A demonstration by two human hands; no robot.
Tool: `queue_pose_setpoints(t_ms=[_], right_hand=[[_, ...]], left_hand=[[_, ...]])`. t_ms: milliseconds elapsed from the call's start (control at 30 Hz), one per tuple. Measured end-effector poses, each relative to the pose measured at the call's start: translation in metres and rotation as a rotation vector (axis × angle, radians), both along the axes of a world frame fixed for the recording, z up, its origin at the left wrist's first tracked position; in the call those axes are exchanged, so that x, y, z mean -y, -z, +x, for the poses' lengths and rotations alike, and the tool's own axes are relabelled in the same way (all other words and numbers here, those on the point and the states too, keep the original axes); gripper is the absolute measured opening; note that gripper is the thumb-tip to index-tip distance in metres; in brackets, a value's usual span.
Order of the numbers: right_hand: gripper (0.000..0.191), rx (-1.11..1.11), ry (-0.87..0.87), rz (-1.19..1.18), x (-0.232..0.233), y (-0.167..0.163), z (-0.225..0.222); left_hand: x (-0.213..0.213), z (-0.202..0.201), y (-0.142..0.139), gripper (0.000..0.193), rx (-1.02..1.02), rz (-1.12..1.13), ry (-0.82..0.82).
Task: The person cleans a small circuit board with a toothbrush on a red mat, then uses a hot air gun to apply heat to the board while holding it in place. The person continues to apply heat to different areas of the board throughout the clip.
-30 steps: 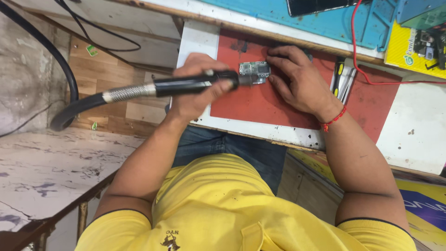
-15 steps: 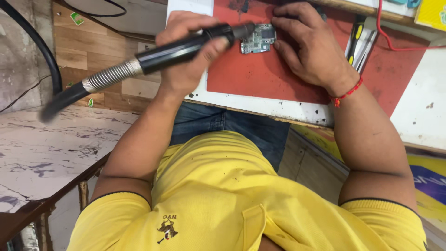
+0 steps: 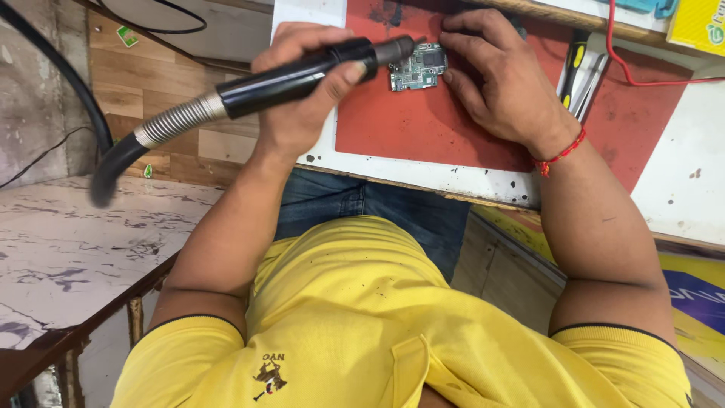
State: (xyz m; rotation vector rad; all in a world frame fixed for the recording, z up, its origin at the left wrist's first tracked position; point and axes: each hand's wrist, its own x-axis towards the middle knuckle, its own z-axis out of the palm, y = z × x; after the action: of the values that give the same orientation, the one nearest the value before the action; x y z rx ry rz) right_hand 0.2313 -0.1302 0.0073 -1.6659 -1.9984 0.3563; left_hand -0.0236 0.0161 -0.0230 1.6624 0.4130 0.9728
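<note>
My left hand (image 3: 298, 113) grips a black handpiece (image 3: 302, 72) with a ribbed metal collar and a thick black hose trailing off to the left. Its tip points at the upper left corner of a small green circuit board (image 3: 415, 73). The board lies on a red mat (image 3: 423, 132). My right hand (image 3: 498, 83), with a red thread around the wrist, rests fingers-down against the board's right and top edges and holds it in place.
The mat lies on a stained white tabletop (image 3: 680, 166). Black-and-yellow hand tools (image 3: 578, 68) and a red wire (image 3: 642, 79) lie right of my right hand. A yellow box (image 3: 698, 23) sits at the top right. A marbled bench (image 3: 75, 249) stands on the left.
The view has tilted down, so hands and board sit higher in the frame. The handpiece tip stays at the board and my right hand stays on it.
</note>
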Motion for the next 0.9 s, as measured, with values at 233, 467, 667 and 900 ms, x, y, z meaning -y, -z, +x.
queue_pose_setpoints(t_ms=[233, 467, 667, 900], right_hand=[[0.033, 0.005, 0.005, 0.006, 0.0014, 0.0016, 0.0001], [0.038, -0.021, 0.033, -0.009, -0.0019, 0.0, -0.0009], [0.04, -0.005, 0.021, -0.017, -0.0013, -0.0001, -0.0002], [0.034, -0.009, 0.005, -0.007, -0.0006, -0.0001, 0.0005]], left_hand=[[0.0019, -0.0039, 0.0026, 0.031, -0.038, 0.053, -0.077], [0.0047, -0.0009, 0.0018, 0.035, -0.024, 0.02, -0.06], [0.0036, -0.0032, 0.0025, 0.032, -0.025, 0.097, -0.065], [0.0051, -0.0008, 0.0051, 0.037, -0.006, 0.016, -0.036]])
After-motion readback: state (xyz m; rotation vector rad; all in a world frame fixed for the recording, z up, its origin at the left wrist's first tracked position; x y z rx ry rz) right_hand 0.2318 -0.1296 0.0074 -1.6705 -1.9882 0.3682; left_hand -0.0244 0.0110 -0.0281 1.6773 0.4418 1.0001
